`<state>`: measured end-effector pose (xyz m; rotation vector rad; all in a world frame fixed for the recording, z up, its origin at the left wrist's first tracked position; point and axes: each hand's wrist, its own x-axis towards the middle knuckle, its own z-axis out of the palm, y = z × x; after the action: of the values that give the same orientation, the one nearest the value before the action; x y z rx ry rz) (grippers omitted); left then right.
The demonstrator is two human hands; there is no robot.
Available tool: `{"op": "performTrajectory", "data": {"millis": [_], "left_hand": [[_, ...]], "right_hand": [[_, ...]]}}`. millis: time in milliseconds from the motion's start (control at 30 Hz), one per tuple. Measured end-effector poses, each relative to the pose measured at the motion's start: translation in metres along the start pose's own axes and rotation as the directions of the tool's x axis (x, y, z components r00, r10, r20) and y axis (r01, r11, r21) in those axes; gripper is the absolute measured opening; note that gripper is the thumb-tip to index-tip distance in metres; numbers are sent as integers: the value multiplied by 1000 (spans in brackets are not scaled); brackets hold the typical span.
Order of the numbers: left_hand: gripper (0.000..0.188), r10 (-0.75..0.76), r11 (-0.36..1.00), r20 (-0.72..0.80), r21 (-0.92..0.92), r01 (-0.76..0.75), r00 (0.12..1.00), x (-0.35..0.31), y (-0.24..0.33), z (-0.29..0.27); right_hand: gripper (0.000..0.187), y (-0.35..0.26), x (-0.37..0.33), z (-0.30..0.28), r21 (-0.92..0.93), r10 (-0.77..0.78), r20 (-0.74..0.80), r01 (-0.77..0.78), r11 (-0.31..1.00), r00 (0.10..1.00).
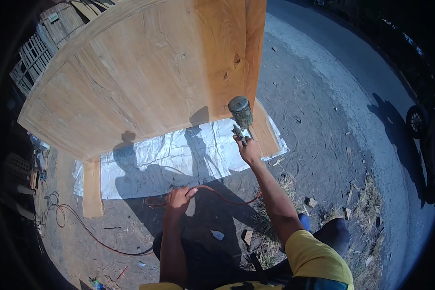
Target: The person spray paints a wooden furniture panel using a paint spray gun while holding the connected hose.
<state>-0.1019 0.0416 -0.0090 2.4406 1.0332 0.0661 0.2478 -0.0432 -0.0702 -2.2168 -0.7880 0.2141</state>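
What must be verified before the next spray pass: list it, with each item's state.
1. Spray gun gripped in the right hand: ok.
2. Red hose held by the left hand: ok.
3. Silver sheet spread under the wooden panel: ok.
4. Even colour across the panel: not ok; the right part is darker, the rest pale.
5. Gloves on: not ok; both hands bare.
6. Liquid left in the gun's cup: cannot tell.

The wooden panel (135,72) looks matt and pale across most of its grain, turning darker and faintly glossy toward its right edge. In front of that edge, the spray gun (241,136) carries a dull, stained metal cup (241,114); beneath the panel lies a crinkled, shiny silvery sheet (223,145), and to the panel's right stretch rough, sandy ground (309,111) and matt paving (336,50).
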Motion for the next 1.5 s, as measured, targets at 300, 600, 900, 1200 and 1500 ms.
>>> {"op": "performTrajectory", "data": {"millis": [300,600,900,1200,1500], "left_hand": [[53,54,998,-30,-30,-54,998,7,13,3],[52,148,987,-75,-57,-152,986,29,33,16],[50,151,979,-93,-126,-162,984,31,51,12],[46,158,984,-124,-67,-167,980,33,48,17],[49,143,990,-11,-3,-143,990,26,39,17]], "right_hand": [[50,-86,-1,-125,119,-95,-197,120,986,976],[44,-190,22,-247,154,-326,-409,417,896,852],[44,-244,57,-294,72,-409,-526,519,852,745],[44,-167,62,-250,143,-311,-451,412,900,837],[33,-15,23,-117,178,-150,-311,213,961,938]]}}
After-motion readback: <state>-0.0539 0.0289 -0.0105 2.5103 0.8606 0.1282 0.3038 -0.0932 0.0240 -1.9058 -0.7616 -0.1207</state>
